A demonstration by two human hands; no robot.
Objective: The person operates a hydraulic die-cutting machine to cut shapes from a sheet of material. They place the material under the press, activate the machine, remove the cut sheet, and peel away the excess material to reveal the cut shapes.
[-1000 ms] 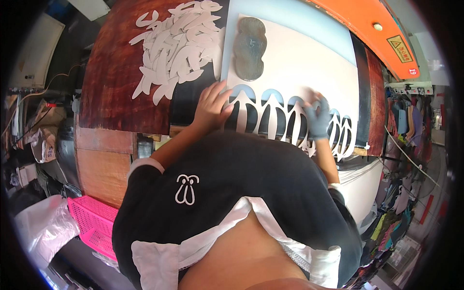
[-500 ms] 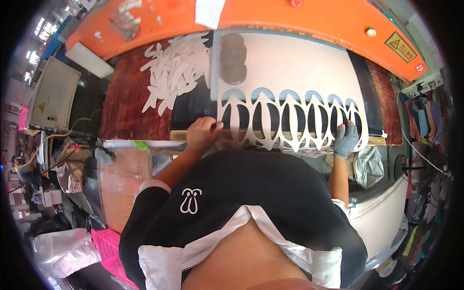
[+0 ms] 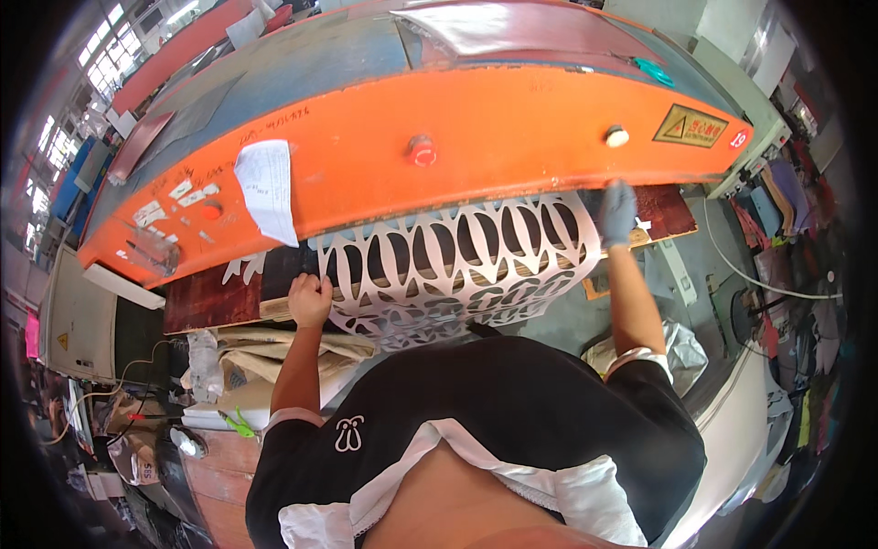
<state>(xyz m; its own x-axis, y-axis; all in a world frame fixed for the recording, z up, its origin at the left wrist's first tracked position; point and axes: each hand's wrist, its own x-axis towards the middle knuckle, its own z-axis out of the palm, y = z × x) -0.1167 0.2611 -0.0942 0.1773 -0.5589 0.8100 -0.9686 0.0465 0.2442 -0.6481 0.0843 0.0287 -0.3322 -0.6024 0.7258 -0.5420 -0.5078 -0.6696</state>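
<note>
Draping over the front edge of the surface, the perforated sheet lies between the curled left hand and gloved right hand. I cannot tell either's grip.

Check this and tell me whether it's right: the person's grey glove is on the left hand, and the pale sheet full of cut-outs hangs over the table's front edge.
Wrong hand: the head view shows the grey glove on the right hand. The rest stands: the pale sheet full of cut-outs hangs over the front edge of the table.
</note>
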